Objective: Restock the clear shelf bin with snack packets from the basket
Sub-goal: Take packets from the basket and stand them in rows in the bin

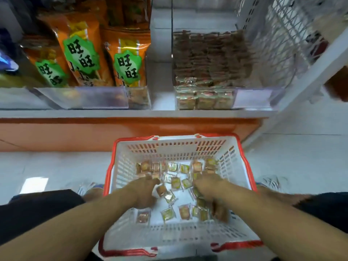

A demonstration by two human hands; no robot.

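A white basket with a red rim (111, 178) stands on the floor below the shelf. Several small snack packets (176, 182) lie scattered on its bottom. Both my hands reach down into it. My left hand (145, 191) is curled among the packets, its fingers closed around a brown one at its thumb side. My right hand (209, 187) lies over packets on the right; its fingers are blurred, so its grip is unclear. On the shelf above, the clear shelf bin (252, 98) holds tightly packed rows of the same packets.
Left of the bin, tall orange snack bags (128, 63) stand behind a clear shelf front. A white wire rack (282, 34) rises at the right. An orange base panel (75, 132) runs under the shelf. My knees and shoes flank the basket.
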